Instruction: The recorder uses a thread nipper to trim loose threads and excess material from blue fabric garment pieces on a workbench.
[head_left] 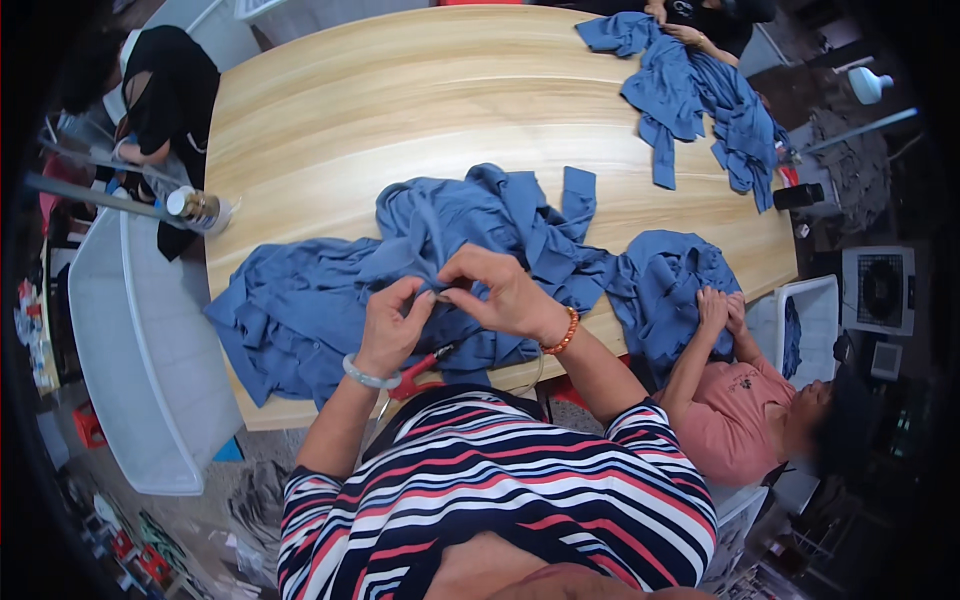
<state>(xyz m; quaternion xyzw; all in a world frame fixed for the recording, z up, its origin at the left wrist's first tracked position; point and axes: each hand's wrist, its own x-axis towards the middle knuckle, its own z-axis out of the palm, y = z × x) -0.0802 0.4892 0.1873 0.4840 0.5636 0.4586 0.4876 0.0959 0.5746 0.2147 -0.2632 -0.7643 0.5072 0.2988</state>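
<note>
A crumpled blue shirt [290,300] with cuffs and buttons is spread over the near side of the table, other blue cloth bunched beyond it. My left hand [393,322] pinches a fold of it between thumb and fingertips. Close by on the right, my right hand [500,292] grips the same fold, its thumb almost touching the left fingertips. What lies right between the fingertips is too small to make out. Below my left wrist, a red-handled cutting tool [418,376] rests against the cloth near my body, partly hidden.
At my right, a person in a pink top handles more blue cloth [665,285]. Another person at the far right works over blue garments [680,90]; one in black stands at the left. A lidded jar [198,210] sits at the wooden table's [400,90] left edge, beside a white bin [130,370].
</note>
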